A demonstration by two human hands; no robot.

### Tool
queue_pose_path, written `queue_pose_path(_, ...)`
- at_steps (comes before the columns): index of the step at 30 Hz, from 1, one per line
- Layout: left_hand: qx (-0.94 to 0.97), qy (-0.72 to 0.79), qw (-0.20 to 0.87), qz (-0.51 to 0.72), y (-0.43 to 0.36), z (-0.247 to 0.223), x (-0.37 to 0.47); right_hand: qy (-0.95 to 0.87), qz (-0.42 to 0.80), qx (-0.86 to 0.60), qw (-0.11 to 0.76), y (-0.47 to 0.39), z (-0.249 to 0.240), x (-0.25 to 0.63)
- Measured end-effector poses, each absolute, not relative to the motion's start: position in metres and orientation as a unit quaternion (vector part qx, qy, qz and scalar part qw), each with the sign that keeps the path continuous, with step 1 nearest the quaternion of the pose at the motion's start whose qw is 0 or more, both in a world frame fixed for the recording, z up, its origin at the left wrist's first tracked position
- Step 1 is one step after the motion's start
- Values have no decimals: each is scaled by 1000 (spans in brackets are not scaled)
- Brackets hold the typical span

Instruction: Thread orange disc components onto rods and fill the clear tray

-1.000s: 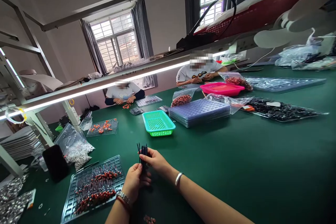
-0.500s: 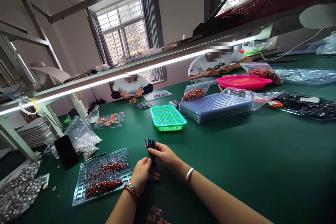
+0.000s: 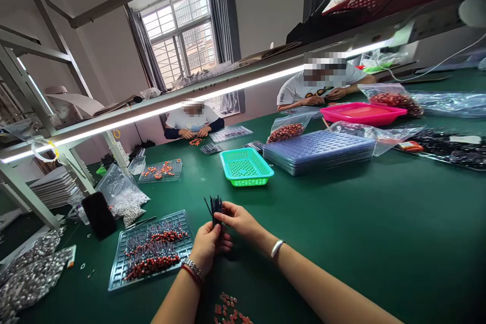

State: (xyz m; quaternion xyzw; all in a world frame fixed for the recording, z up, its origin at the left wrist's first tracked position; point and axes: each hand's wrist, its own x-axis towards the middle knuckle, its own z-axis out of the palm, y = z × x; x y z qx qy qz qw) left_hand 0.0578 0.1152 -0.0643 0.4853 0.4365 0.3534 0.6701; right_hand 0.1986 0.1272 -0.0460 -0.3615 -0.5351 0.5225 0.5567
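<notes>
A bundle of thin black sticks [image 3: 215, 205] stands upright between my two hands above the green table, one stick leaning out to the left. My left hand [image 3: 207, 243] grips the lower part of the bundle, its fingers curled round behind. With thumb and fingers, my right hand [image 3: 237, 220] pinches the bundle's upper right side. Left of my hands lies a clear compartment tray [image 3: 117, 253] with rows of dark-stemmed pieces tipped with red and dark beads [image 3: 155, 266]. Small reddish pieces [image 3: 230, 309] are scattered on the table below my hands.
A green basket [image 3: 246, 181] and stacked clear trays [image 3: 319, 152] stand ahead. A pink tray [image 3: 362, 113] is at right back. Left are a black phone [image 3: 98, 215] and bags of silvery pieces [image 3: 34, 273]. Two people work across the table [image 3: 341, 228], under a lit shelf bar [image 3: 152, 114].
My hands stay on the black bundle, and the leaning stick tilts further left. The whole view has shifted slightly.
</notes>
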Motion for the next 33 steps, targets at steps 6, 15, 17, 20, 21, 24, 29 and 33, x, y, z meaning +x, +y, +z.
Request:
queue_pose_path(6,463,442,669,378,116,-65,58,-545,518,-358,554,126,-45,199)
queue_pose_path(15,444,445,664,405,117,-64,58,-536,516,-336,577,128,-45,198)
queue_pose_path(17,442,445,662,410,117,-64,58,-535,515,-332,582,128,-45,198)
queue_pose_path(20,440,442,661,416,116,-63,58,-535,515,-329,584,128,-45,198)
queue_pose_path(21,440,441,662,417,116,-63,58,-535,515,-330,583,128,-45,198)
queue_pose_path(24,442,437,662,418,114,-62,57,-534,514,-336,582,128,-45,198)
queue_pose_path(29,445,428,667,418,113,-59,57,-538,513,-347,571,129,-48,199)
queue_pose_path(33,442,429,668,418,113,-59,57,-546,512,-346,566,132,-52,200)
